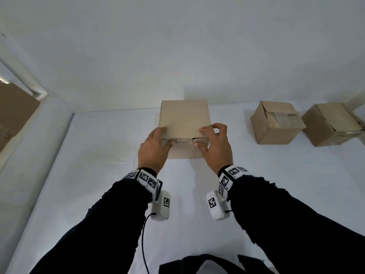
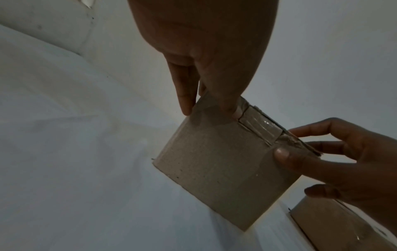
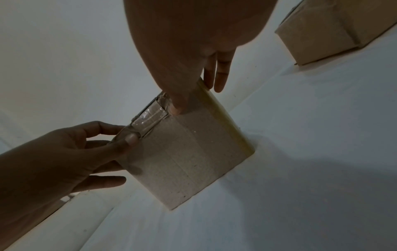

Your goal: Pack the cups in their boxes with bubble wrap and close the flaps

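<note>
A small cardboard box (image 1: 184, 117) stands on the white cloth, its top flap folded down flat. A strip of clear tape (image 1: 183, 140) lies over the near top edge, between my thumbs. My left hand (image 1: 158, 141) pinches the near left corner of the box, fingers on the top flap and thumb on the front face. At the near right corner my right hand (image 1: 214, 145) holds the same way, fingers curled on the flap. The left wrist view shows the box (image 2: 223, 169) and tape (image 2: 260, 129); the right wrist view shows the box (image 3: 189, 161). No cup or bubble wrap shows.
Two more cardboard boxes (image 1: 276, 123) (image 1: 331, 125) with closed, taped tops stand to the right near the wall. Part of a larger box (image 1: 13, 111) sits beyond the table's left edge. A white wall rises right behind the centre box. White cloth (image 1: 98, 165) covers the table.
</note>
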Demonstrator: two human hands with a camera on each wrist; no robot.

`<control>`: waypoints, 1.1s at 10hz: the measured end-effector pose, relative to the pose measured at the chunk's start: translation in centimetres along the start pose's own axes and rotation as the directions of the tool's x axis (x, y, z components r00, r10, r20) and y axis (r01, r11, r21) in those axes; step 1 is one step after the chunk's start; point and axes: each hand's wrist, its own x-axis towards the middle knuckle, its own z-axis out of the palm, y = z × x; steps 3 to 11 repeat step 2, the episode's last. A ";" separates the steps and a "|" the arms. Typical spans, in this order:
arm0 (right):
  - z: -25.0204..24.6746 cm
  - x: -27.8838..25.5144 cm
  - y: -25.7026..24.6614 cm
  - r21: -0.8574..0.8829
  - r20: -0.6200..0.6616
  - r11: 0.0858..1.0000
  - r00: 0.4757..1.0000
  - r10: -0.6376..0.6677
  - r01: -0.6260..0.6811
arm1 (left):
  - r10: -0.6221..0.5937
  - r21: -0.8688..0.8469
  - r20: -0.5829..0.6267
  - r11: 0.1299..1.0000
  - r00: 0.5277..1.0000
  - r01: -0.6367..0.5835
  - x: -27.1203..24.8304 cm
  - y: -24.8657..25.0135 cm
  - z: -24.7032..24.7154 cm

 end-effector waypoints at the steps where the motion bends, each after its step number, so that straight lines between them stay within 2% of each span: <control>1: -0.6 -0.3 -0.4 -0.070 0.026 0.997 0.999 -0.019 0.021 | -0.020 0.037 0.020 0.999 1.000 0.020 -0.5 0.3 -0.6; 2: -1.2 -2.1 0.2 -0.164 0.065 0.980 0.993 -0.103 0.112 | 0.021 0.027 0.072 0.999 0.997 -0.023 -2.2 -0.2 -0.9; 11: -1.2 -2.1 0.2 -0.164 0.065 0.980 0.993 -0.103 0.112 | 0.021 0.027 0.072 0.999 0.997 -0.023 -2.2 -0.2 -0.9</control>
